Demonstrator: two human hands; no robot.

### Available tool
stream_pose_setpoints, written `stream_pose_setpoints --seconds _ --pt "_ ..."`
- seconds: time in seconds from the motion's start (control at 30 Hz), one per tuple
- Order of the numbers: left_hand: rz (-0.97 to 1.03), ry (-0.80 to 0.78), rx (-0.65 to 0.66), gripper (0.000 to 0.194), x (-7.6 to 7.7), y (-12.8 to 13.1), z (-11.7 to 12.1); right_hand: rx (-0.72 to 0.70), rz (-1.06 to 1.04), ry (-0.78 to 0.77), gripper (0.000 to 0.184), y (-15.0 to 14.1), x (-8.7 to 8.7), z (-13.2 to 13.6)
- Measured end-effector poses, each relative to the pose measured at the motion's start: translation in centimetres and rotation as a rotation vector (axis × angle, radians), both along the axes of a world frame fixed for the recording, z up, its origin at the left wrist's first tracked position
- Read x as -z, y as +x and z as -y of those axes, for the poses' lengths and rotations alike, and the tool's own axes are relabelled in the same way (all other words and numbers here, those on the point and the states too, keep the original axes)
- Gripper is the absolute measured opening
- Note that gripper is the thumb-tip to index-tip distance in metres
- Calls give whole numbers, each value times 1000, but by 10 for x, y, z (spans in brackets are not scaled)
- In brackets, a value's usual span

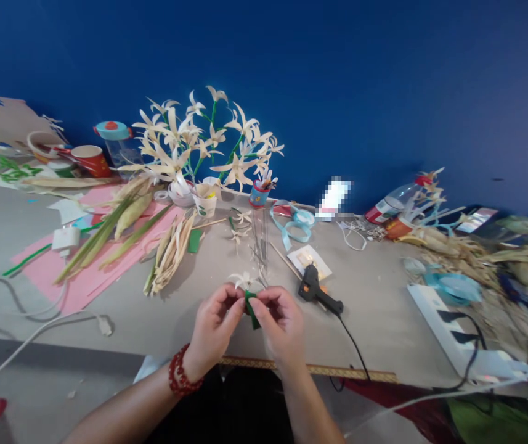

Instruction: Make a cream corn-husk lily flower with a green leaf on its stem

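Observation:
My left hand (pixel 215 324), with a red bead bracelet (pixel 182 372) on its wrist, pinches the base of a small white flower (pixel 244 280). Opposite it, my right hand (pixel 284 324) has thumb and fingers closed on a dark green strip (pixel 253 313), which looks like paper or tape. The strip meets the flower's base between both sets of fingertips and hangs down below them. My fingers partly cover the join. Just right of my hands, a black glue gun (pixel 318 291) lies on the table. Thin wires (pixel 260 237) lie beyond the flower.
Pale flowers on green stems (pixel 208 139) stand at the back wall. Dried husks (pixel 174 253) and pink paper (pixel 92 280) lie left. Blue ribbon (pixel 301 223) sits behind the glue gun. A white power strip (pixel 458 345), plastic bottle (pixel 390 203) and more husks (pixel 471 256) are at right.

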State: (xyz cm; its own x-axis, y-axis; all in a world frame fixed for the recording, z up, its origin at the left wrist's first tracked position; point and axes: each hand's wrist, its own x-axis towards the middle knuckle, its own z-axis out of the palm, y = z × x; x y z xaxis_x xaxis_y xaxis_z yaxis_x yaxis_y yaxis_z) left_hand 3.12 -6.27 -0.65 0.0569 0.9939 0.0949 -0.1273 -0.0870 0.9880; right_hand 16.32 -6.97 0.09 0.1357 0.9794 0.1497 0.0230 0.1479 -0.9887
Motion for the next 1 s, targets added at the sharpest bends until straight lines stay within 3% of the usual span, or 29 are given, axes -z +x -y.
stream_pose_setpoints --seconds 0.57,1.0 --pt "24 15 55 13 0 2 2 11 -117 4 10 -6 1 -3" --pt "35 21 52 11 2 1 4 52 32 86 11 -7 7 -5"
